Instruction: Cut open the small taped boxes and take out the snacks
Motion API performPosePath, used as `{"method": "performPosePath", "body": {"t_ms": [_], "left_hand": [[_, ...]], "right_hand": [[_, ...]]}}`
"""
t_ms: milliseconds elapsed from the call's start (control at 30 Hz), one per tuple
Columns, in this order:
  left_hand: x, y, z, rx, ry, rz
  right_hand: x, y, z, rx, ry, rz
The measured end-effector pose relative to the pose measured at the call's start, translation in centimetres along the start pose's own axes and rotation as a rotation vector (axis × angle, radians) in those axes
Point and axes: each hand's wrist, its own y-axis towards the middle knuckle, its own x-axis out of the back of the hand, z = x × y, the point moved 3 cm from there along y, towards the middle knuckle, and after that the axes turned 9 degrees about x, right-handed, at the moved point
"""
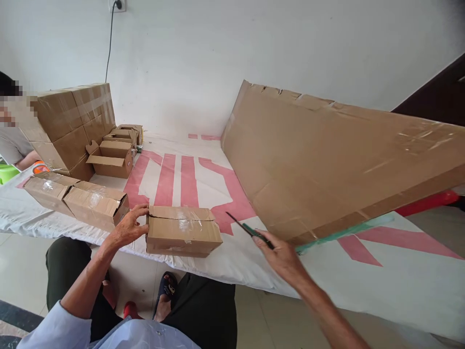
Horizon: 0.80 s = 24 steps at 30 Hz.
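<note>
A closed, taped cardboard box (185,230) lies near the front edge of the cloth-covered table. My left hand (129,227) grips its left end, fingers at the upper corner and thumb lower on the end face. Just right of the box, my right hand (278,254) is closed around a slim tool (250,231) with a thin, dark, blade-like tip and a green and black handle. The tip points up and left, apart from the box; its exact kind is unclear. Two more taped boxes (96,198) stand end to end beyond my left hand.
A large cardboard sheet or carton side (327,165) slants up on the right. Open small boxes (111,157) and a stack of cartons (78,121) stand at the back left. Another person's arm (27,159) shows at far left. A black cable (109,48) hangs down the wall.
</note>
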Motion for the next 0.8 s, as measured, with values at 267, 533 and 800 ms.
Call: {"method": "performPosePath", "body": {"t_ms": [267,533,800], "left_hand": [[0.3,0.2,-0.4,0.006,-0.01,0.088],[0.6,0.6,-0.7,-0.051,-0.082,0.199],[0.7,0.6,-1.1,-0.017,0.009,0.196]], "right_hand": [[-5.5,-0.2,1.0,0.02,0.028,-0.061],[-4.0,4.3,10.9,0.259,0.273,-0.067],[-3.4,2.1,4.2,-0.036,-0.505,0.3]]}}
